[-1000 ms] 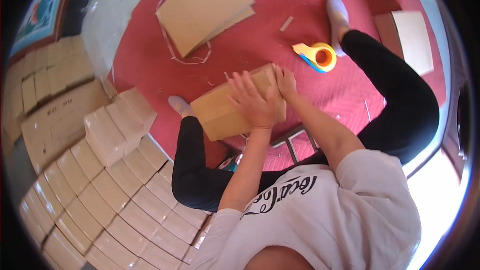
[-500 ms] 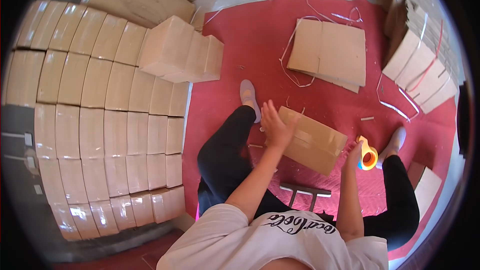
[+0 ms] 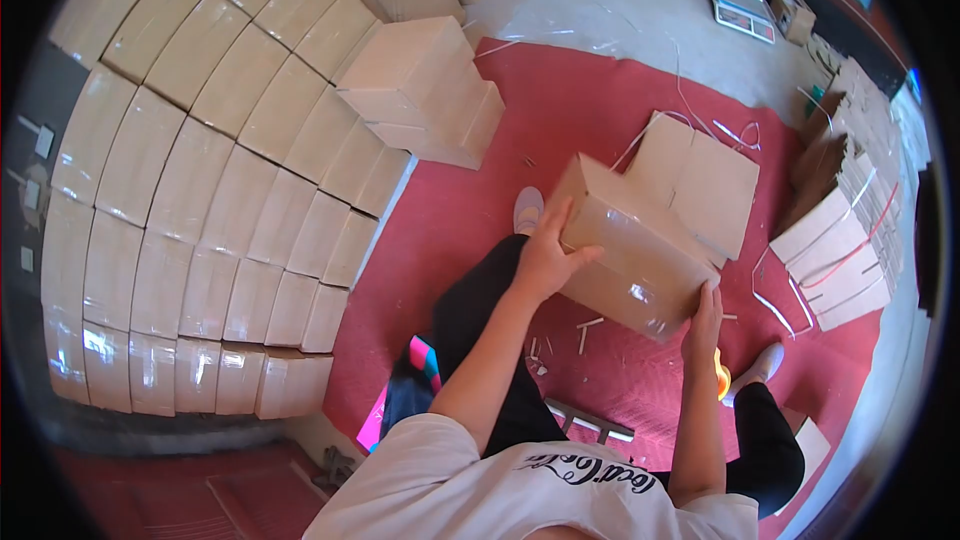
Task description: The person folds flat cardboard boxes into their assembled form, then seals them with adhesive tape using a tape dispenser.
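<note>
Between my two hands is a brown cardboard box, its taped side shiny and turned toward me. It appears raised off the red mat and is slightly tilted. My left hand grips the box's left end, with the thumb on the near face. At the opposite end my right hand presses its fingers against the lower right corner. An orange tape dispenser lies just beyond my right hand, partly hidden by the wrist.
Stacked taped boxes form a wall on the left. More boxes stand at its far end. Flat cardboard sheets lie behind the held box. Bundled cardboard stands at the right, and a scale sits at the back.
The box has come up off the mat into both hands. My right hand has let go of the tape dispenser, which now lies beside it. The view has turned toward the left and back.
</note>
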`<state>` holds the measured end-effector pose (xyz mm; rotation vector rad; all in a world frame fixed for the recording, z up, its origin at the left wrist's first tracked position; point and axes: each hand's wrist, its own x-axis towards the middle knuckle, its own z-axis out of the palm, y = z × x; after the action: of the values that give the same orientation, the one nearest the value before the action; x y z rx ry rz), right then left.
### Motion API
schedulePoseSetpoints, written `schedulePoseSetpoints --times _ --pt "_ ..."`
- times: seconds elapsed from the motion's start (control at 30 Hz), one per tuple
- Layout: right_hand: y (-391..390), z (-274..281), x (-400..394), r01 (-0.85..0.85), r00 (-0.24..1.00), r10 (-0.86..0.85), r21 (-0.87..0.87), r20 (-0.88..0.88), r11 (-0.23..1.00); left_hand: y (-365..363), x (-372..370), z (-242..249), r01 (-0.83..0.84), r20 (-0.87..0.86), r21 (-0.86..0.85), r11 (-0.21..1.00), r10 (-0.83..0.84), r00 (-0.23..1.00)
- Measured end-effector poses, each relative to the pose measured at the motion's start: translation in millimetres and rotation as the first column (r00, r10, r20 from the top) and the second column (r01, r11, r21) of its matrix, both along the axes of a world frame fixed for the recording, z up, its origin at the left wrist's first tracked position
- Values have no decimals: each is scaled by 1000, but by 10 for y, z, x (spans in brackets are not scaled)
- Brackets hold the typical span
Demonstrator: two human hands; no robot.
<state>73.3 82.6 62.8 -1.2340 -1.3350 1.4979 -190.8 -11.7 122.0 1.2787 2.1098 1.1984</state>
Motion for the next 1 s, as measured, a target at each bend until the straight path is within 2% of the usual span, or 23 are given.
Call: schedulePoseSetpoints --times 0.03,0.07,0.13,0.17,0.2,0.23,0.3,0.37,0.4,0.47,0.5,0.57,0.6,0.67,0.7,0.77,0.8,0.87,1.0 --pt "90 147 -169 -121 993 121 110 13 987 -39 -110 212 -44 -22 106 993 47 999" --pt "180 202 -375 -131 991 131 120 9 984 -91 -212 433 -86 -46 175 981 95 994" --pt "316 319 -799 49 999 -44 211 -29 976 -179 -498 683 -160 -21 340 927 178 984" --pt "324 464 -930 42 999 -36 218 -31 975 -206 -658 759 -197 30 430 881 204 978" --pt "294 737 -1034 -51 994 75 280 -77 959 -210 -823 832 -201 32 437 877 209 977" --pt "271 896 -1123 -134 976 184 347 -116 928 -186 -999 907 -261 20 548 795 300 954" --pt "205 852 -1173 -154 972 201 311 -124 938 -90 -1360 1048 -338 39 739 583 464 885" --pt "73 664 -1132 -236 970 242 338 25 911 79 -1764 1181 -350 -135 798 491 711 690" --pt "0 624 -1087 -266 964 254 291 77 919 201 -1981 1221 -345 -129 801 489 704 698" --pt "-153 484 -951 -295 952 272 184 141 938 453 -2419 1190 -489 -214 785 381 907 363" --pt "-207 367 -874 -293 950 274 131 149 947 589 -2631 1142 -488 -206 785 382 904 375" --pt "-310 123 -696 -282 946 261 93 195 955 810 -3015 950 -679 -150 657 327 940 307" --pt "-363 3 -592 -278 937 259 49 236 959 877 -3147 813 -680 -145 653 333 937 319" --pt "-459 -230 -384 -261 929 243 29 277 965 990 -3336 575 -843 -232 375 386 919 318" --pt "-502 -313 -305 -253 922 238 8 307 968 1027 -3376 513 -841 -231 371 394 916 327" --pt "-573 -368 -169 -251 907 236 -3 350 968 1042 -3426 392 -911 -257 257 323 931 258" --pt "-602 -389 -115 -255 889 240 -13 389 967 1016 -3447 366 -910 -261 252 329 929 263" --pt "-634 -437 -46 -243 889 234 -29 393 970 971 -3505 329 -832 -104 303 464 884 455" --pt "-716 -743 85 -213 881 218 -59 420 975 992 -3511 445 -812 -39 251 527 843 536"
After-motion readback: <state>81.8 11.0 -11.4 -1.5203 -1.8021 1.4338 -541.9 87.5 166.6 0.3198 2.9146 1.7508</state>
